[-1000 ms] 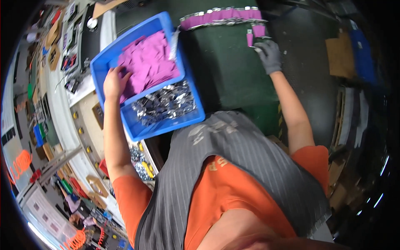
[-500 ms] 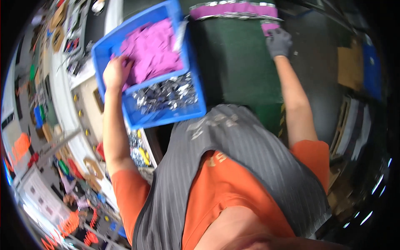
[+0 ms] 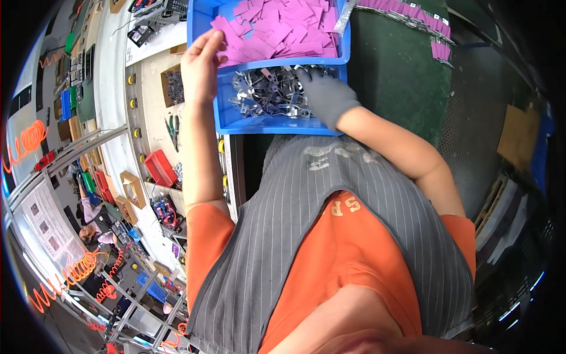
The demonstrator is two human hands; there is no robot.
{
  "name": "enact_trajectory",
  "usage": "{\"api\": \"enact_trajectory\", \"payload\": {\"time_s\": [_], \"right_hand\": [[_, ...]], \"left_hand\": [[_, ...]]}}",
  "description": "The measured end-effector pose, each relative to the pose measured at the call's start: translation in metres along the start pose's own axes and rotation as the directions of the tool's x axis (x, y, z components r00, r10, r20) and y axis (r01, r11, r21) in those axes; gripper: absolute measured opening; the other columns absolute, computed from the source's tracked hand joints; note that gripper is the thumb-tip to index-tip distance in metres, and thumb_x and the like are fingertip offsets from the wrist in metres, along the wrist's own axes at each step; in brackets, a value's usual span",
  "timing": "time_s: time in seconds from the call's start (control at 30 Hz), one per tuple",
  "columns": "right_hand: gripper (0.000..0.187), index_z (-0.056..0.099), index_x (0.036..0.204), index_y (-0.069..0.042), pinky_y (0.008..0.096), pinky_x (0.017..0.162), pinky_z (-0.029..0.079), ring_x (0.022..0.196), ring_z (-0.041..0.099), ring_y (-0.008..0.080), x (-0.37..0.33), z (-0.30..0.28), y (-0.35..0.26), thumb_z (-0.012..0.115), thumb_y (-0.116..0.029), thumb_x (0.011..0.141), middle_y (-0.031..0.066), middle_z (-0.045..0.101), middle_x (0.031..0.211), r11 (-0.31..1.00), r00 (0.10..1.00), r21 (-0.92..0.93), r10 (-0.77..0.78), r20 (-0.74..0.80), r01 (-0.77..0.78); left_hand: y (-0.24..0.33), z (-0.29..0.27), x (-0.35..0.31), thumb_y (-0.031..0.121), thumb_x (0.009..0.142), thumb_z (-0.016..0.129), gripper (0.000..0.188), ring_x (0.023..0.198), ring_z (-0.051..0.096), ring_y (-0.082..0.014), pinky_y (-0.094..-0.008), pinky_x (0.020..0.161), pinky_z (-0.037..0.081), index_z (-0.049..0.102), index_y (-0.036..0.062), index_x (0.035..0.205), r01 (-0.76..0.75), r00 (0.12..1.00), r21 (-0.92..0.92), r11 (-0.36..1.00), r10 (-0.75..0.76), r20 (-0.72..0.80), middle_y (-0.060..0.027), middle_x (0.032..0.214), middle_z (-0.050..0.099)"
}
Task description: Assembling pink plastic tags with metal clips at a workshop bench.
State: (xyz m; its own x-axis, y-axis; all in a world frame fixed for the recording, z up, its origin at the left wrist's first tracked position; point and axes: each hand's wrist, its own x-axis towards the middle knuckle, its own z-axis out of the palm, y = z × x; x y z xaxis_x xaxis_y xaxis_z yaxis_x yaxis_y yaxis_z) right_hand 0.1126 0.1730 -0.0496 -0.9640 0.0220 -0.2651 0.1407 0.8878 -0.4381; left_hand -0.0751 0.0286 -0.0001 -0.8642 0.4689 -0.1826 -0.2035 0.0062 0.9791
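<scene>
A blue bin with two compartments stands in front of me. Thin pink cards lie loosely heaped in its far compartment; small shiny metal clips fill the near one. At the bin's left wall my bare left hand is closed, thumb and forefinger pinching a pink card. My right hand, in a grey glove, reaches into the clips with its fingers drawn together. What its fingertips hold, if anything, I cannot make out. Beyond the bin, a row of pink cards with metal clips lies on the green surface.
A short clipped pink stack sits by the right edge of the green surface. On the left bench are pliers, a red tray and a box of dark parts. Cardboard stands at the right.
My right hand has left the pink pieces on the green surface and come left into the metal clips. My left hand has drawn back to the bin's left wall. The view has shifted.
</scene>
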Motion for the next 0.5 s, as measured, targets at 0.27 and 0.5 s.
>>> {"api": "enact_trajectory", "payload": {"time_s": [0.27,0.5], "right_hand": [[0.043,0.036,0.128,-0.008,0.0433,0.077,0.049,0.089,0.061,0.0350,0.058,0.042,0.010,0.041,-0.012,0.086,0.0208,0.061,0.099,0.991,0.993,-0.079,0.101,-0.063,-0.106],[0.028,0.057,0.111,-0.005,0.0292,0.080,0.046,0.087,0.060,0.0175,-0.031,-0.046,0.002,0.053,-0.013,0.085,0.0098,0.063,0.089,0.609,0.991,0.787,-0.134,-0.021,0.099]], "left_hand": [[-0.012,0.011,-0.077,0.009,0.077,0.072,0.009,0.052,0.043,-0.0038,-0.0172,0.048,0.033,0.065,0.0047,0.082,0.273,0.960,-0.189,0.943,-0.256,0.110,0.0025,0.066,0.058],[-0.013,0.021,-0.094,0.001,0.077,0.070,0.011,0.068,0.052,-0.0046,-0.0181,0.060,0.042,0.060,0.0040,0.074,-0.020,0.989,-0.036,0.999,0.025,0.149,-0.0053,0.083,0.065]]}}
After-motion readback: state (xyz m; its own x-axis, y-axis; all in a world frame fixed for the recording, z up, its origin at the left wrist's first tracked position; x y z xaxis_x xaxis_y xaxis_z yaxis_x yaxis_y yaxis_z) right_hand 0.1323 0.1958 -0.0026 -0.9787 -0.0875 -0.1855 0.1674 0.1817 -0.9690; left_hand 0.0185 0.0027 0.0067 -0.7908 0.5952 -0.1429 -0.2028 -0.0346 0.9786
